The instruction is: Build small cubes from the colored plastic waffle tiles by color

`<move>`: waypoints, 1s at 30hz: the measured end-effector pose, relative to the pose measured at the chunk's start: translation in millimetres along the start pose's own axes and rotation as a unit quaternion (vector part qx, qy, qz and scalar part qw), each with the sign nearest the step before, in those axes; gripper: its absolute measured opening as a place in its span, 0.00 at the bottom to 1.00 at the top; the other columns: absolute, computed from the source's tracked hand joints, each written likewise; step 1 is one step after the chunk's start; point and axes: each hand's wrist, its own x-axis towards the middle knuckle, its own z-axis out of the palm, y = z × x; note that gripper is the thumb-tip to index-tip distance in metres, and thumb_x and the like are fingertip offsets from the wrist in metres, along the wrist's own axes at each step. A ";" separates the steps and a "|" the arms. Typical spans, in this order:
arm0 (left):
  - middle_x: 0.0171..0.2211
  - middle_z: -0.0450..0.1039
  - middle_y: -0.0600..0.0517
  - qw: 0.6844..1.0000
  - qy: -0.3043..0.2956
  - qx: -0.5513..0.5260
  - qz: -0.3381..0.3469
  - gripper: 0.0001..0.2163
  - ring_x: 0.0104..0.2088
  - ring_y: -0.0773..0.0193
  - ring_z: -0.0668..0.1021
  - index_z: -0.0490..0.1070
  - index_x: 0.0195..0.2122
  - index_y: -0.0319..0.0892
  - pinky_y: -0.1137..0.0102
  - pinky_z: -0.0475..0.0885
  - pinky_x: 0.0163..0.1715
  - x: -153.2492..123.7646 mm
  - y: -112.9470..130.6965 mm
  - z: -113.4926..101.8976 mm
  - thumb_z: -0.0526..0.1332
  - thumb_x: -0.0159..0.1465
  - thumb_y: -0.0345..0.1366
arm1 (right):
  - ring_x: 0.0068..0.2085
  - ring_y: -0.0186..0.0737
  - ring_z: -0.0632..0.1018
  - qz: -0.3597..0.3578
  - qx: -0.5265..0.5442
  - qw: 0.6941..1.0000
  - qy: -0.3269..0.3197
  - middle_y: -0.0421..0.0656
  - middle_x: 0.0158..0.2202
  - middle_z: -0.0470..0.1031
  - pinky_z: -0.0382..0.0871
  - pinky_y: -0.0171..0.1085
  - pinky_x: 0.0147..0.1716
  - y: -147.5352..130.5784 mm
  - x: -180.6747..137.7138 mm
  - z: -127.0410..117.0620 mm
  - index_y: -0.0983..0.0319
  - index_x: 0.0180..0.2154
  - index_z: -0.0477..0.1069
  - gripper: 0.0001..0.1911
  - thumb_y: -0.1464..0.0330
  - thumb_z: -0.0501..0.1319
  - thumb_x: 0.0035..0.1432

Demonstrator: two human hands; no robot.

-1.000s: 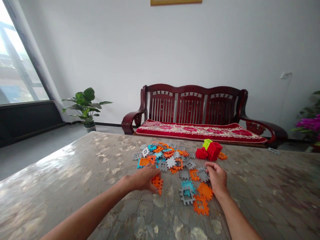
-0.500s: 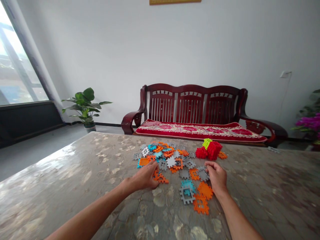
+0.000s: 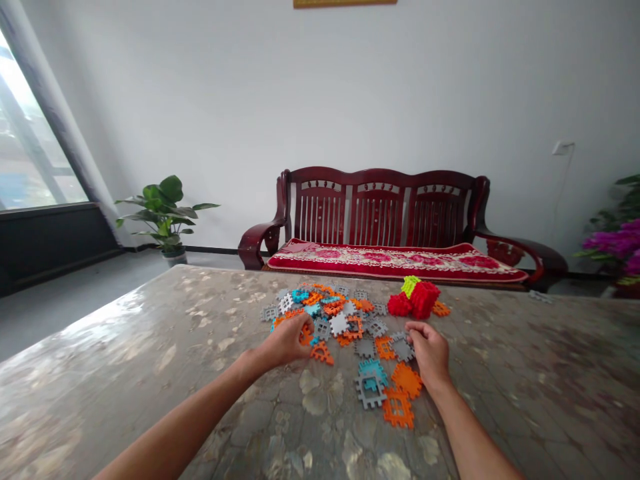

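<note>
My left hand [image 3: 286, 343] is at the near left edge of a pile of flat plastic interlocking tiles. Its fingers and thumb curl around an orange interlocking tile [image 3: 305, 335], partly hidden by the hand. An orange triangular tile [image 3: 321, 354] lies just right of the thumb. My right hand [image 3: 430, 350] has curled fingers and a pinched thumb and forefinger; whatever is in them is hidden. Its fingertips are beside a grey tile [image 3: 402, 347]. Toward me lie a grey frame tile [image 3: 371, 403], a blue tile [image 3: 374, 367], a solid orange tile [image 3: 407, 379] and an orange window tile [image 3: 398, 408].
Behind my right hand stands a red block shape [image 3: 425, 300] with a yellow-green part [image 3: 411, 285]. Many grey, blue, white and orange tiles are heaped mid-table. The table [image 3: 225, 300] has a patterned cover. Beyond it are a wooden bench [image 3: 377, 177] and a potted plant [image 3: 170, 207].
My left hand has pulled back slightly from the orange triangular tile, its fingers curling around another orange tile. My right hand stays beside the grey tile. The whole view has shifted a little.
</note>
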 end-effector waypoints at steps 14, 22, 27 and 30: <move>0.41 0.74 0.51 0.985 0.171 -0.004 0.001 0.14 0.42 0.61 0.75 0.71 0.43 0.45 0.65 0.70 0.46 56.3 -6.2 -26.2 0.65 0.55 0.36 | 0.28 0.44 0.77 0.002 -0.010 1.000 0.001 0.43 0.29 0.80 0.68 0.38 0.30 -3.0 -0.3 -1.5 0.61 0.32 0.77 0.15 0.60 0.58 0.45; 0.41 0.71 0.49 0.989 0.081 0.109 -0.054 0.09 0.45 0.56 0.75 0.73 0.39 0.46 0.63 0.69 0.46 10.3 6.8 -15.2 0.63 0.57 0.39 | 0.28 0.43 0.77 0.003 -0.003 1.000 -0.001 0.43 0.29 0.80 0.68 0.38 0.30 -5.3 -1.3 -1.4 0.60 0.32 0.77 0.15 0.60 0.58 0.45; 0.45 0.70 0.45 0.983 -0.007 0.177 -0.041 0.12 0.46 0.53 0.75 0.74 0.40 0.45 0.62 0.70 0.45 -12.4 15.4 -4.0 0.64 0.54 0.39 | 0.28 0.43 0.76 0.008 -0.004 1.000 -0.001 0.43 0.28 0.79 0.68 0.38 0.30 -4.7 -1.3 -1.1 0.60 0.32 0.77 0.15 0.60 0.58 0.44; 0.45 0.70 0.43 0.980 -0.049 0.185 -0.061 0.12 0.46 0.53 0.75 0.75 0.40 0.43 0.62 0.70 0.44 -10.9 14.5 -0.5 0.62 0.53 0.34 | 0.28 0.43 0.76 0.014 0.001 1.000 -0.001 0.43 0.29 0.79 0.68 0.38 0.30 -3.5 -1.1 -0.8 0.61 0.32 0.76 0.15 0.60 0.58 0.44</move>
